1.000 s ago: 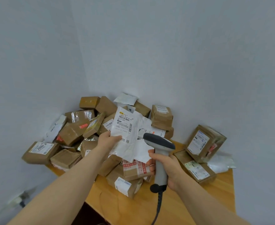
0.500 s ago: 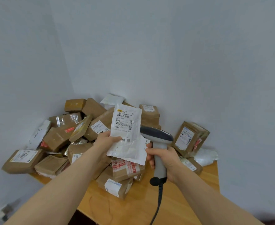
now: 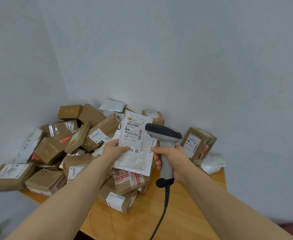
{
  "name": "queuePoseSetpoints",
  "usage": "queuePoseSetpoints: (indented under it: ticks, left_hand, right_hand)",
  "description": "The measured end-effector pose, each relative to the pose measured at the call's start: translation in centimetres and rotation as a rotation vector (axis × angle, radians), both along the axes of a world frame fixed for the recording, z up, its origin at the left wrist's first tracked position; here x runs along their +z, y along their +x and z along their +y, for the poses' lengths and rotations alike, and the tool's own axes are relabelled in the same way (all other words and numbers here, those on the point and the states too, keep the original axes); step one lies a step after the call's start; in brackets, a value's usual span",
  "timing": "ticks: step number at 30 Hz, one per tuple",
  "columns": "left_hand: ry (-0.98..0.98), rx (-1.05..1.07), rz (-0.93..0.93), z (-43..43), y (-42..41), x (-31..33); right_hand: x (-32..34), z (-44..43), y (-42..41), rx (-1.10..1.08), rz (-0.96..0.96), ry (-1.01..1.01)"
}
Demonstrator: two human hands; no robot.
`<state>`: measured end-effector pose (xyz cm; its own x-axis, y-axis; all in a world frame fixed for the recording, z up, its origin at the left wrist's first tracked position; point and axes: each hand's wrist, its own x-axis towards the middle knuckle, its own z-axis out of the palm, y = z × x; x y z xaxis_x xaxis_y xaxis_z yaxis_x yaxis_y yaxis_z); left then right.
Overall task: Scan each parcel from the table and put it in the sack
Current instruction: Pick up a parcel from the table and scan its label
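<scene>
My left hand point(image 3: 113, 149) pinches the left edge of a flat white mailer parcel point(image 3: 135, 149), holding it upright above the pile with its barcode label facing me. Gripped in my right hand point(image 3: 172, 160) by its handle is a grey barcode scanner point(image 3: 163, 134). The scanner's head sits at the parcel's upper right corner and covers that edge. A black cable point(image 3: 161, 217) hangs from the scanner's base. No sack is in view.
A wooden table point(image 3: 176, 215) stands in a grey wall corner, heaped with several brown cardboard parcels point(image 3: 53, 148). A labelled box point(image 3: 198, 143) leans at the right beside a white bag point(image 3: 212, 164). Another box point(image 3: 12, 175) overhangs the left edge.
The white parcel has shifted toward the scanner, and the scanner head now overlaps its upper right corner. The view has swung slightly over the table.
</scene>
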<state>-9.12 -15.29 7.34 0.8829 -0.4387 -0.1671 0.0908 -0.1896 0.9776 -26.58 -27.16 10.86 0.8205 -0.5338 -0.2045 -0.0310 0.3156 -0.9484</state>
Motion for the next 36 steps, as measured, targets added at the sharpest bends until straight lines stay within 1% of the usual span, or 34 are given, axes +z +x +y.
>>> queuePoseSetpoints:
  ticks: [5,8,10,14,16,20,24,27,30,33,36]
  left_hand:
    - [0.004,-0.026,0.012,-0.3,0.5,-0.4]
    - [-0.005,-0.04,0.049,-0.9,0.8,-0.8]
    - [-0.002,-0.081,0.116,-1.9,0.8,-1.2]
    - [0.054,-0.237,0.248,-5.4,-0.6,-3.2]
    - [0.069,-0.34,0.325,-7.9,-2.6,-4.5]
    - [0.124,-0.562,0.416,-13.7,-9.4,-7.3]
    - [0.221,-0.768,0.462,-19.5,-18.6,-10.0]
    - [0.356,-0.851,0.464,-23.4,-25.7,-12.4]
    - [0.477,-0.926,0.433,-26.7,-32.4,-14.7]
    - [0.536,-0.978,0.4,-29.4,-38.4,-16.6]
    - [0.567,-0.983,0.315,-32.6,-42.7,-18.2]
  right_hand:
    - [-0.4,-0.2,0.3,-0.01,0.028,0.023]
    - [-1.3,-0.7,0.3,-0.068,0.036,0.065]
    - [-2.4,-1.5,0.0,-0.179,0.047,0.097]
    - [-6.4,-4.5,-2.5,-0.499,0.11,0.183]
    - [-8.5,-5.8,-5.1,-0.577,0.118,0.249]
    - [-11.9,-7.6,-12.0,-0.659,0.162,0.314]
    - [-14.4,-10.7,-20.1,-0.838,0.254,0.303]
    - [-16.2,-13.7,-27.4,-0.981,0.259,0.325]
    - [-18.2,-16.5,-34.4,-1.056,0.295,0.327]
    - [-20.1,-18.6,-39.6,-1.13,0.367,0.338]
    - [-21.7,-20.3,-43.3,-1.186,0.414,0.383]
